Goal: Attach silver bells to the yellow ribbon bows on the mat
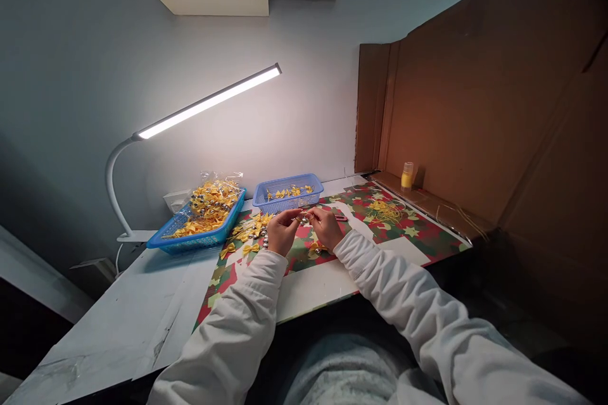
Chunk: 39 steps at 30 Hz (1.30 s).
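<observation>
My left hand (284, 232) and my right hand (325, 228) meet over the patterned board, both closed in a pinch with the fingertips nearly touching. Between them shows a small shiny silver bell (304, 221); the rest of what they pinch is too small to make out. Just below my right hand lies a yellow bow (315, 249) with a silver bell. Left of my left hand, a loose pile of yellow ribbon bows (254, 228) rests on the board, with separate bows nearer the front. A pink-red tool or clip (341, 218) lies partly behind my right hand.
A blue basket (190, 242) heaped with yellow bows and silver bells stands at left; another blue basket (287, 204) holds several bows. Yellow cords (386, 210) lie right. A small yellow bottle (407, 176) stands by the cardboard wall (475, 95). A lit lamp (209, 102) arches above.
</observation>
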Each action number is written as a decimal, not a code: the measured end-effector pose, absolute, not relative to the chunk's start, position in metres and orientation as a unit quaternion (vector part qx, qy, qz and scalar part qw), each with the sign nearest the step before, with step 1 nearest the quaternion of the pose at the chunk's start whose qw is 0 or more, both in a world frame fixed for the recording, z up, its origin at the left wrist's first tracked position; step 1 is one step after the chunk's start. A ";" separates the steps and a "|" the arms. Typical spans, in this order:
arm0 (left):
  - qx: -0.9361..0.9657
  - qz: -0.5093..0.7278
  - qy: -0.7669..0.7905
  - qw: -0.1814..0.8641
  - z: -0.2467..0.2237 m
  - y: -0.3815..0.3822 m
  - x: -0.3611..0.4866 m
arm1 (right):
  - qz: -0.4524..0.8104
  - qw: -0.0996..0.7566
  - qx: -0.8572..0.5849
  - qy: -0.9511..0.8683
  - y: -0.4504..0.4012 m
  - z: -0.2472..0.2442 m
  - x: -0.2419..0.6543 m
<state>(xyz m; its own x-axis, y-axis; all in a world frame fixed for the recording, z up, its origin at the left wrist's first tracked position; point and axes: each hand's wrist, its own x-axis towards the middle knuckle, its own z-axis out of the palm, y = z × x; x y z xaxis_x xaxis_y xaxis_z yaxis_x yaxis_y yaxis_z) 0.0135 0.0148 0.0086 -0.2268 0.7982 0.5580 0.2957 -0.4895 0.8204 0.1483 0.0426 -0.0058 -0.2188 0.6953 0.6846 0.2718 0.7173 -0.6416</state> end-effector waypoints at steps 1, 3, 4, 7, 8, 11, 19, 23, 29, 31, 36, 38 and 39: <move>0.590 0.631 0.464 0.197 0.008 0.015 0.013 | 0.198 0.537 -0.320 -0.755 0.043 -0.006 0.148; 0.592 0.631 0.463 0.191 0.007 0.016 0.013 | 0.199 0.536 -0.318 -0.756 0.043 -0.006 0.149; 0.594 0.630 0.464 0.187 0.007 0.016 0.012 | 0.200 0.536 -0.317 -0.756 0.043 -0.006 0.148; 0.596 0.628 0.470 0.173 0.007 0.016 0.012 | 0.197 0.539 -0.311 -0.757 0.043 -0.006 0.148; 0.596 0.628 0.471 0.170 0.007 0.016 0.012 | 0.195 0.540 -0.311 -0.758 0.044 -0.006 0.148; 0.597 0.632 0.466 0.167 0.008 0.015 0.012 | 0.186 0.538 -0.312 -0.761 0.045 -0.008 0.147; 0.611 0.619 0.469 0.152 0.008 0.015 0.011 | 0.190 0.529 -0.312 -0.766 0.047 -0.009 0.146; 0.619 0.610 0.476 0.134 0.009 0.013 0.011 | 0.204 0.530 -0.314 -0.761 0.046 -0.008 0.146; 0.630 0.600 0.481 0.109 0.009 0.013 0.011 | 0.225 0.536 -0.318 -0.749 0.044 -0.007 0.146; 0.634 0.597 0.480 0.105 0.008 0.013 0.011 | 0.233 0.534 -0.323 -0.745 0.043 -0.006 0.147; 0.653 0.582 0.473 0.101 0.006 0.014 0.011 | 0.235 0.536 -0.323 -0.744 0.040 -0.003 0.148; 0.656 0.582 0.468 0.108 0.006 0.015 0.011 | 0.230 0.542 -0.321 -0.742 0.040 -0.003 0.148; 0.656 0.583 0.465 0.115 0.005 0.015 0.011 | 0.228 0.545 -0.320 -0.741 0.039 -0.002 0.148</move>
<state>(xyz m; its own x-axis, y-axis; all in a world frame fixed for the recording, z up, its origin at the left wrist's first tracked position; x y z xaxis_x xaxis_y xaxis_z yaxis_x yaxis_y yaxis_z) 0.0108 0.0155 0.0054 -0.1123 0.7445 0.6581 0.4752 -0.5414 0.6935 0.1481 0.0394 -0.0023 -0.2015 0.7227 0.6612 0.2248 0.6911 -0.6869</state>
